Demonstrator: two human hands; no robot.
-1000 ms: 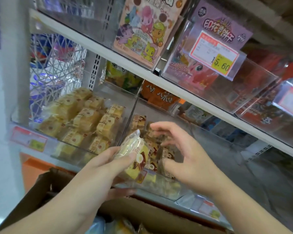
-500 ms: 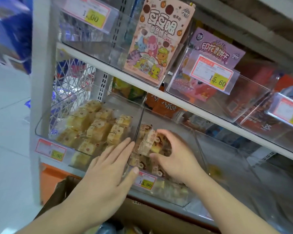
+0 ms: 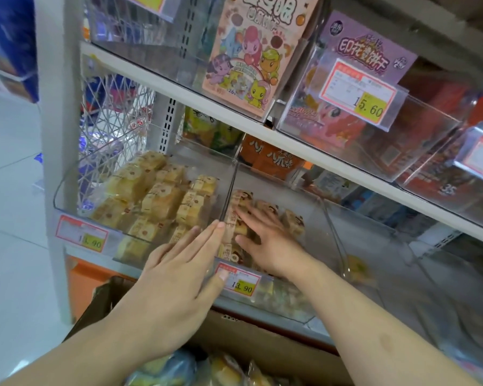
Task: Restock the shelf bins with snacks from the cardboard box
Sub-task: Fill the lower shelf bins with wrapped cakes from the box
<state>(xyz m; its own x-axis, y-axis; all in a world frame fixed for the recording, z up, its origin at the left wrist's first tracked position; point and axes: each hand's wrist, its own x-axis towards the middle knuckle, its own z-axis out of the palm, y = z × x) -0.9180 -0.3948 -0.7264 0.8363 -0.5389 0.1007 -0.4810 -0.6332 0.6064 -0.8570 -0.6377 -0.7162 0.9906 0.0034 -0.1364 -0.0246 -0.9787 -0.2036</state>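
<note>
Both hands lie released, grasping nothing: the left hand rests flat on the front of the middle bin, and the right hand presses the snack packs inside it. That bin looks barely part filled, its far end bare. More snacks wait in the cardboard box below. Packs lie jumbled; no shared long axis.

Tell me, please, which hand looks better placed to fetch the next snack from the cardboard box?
Probably the left hand: it is flat and empty against the front of the bin, directly above the cardboard box. The right hand is inside the bin, pressing on the snacks.
</note>
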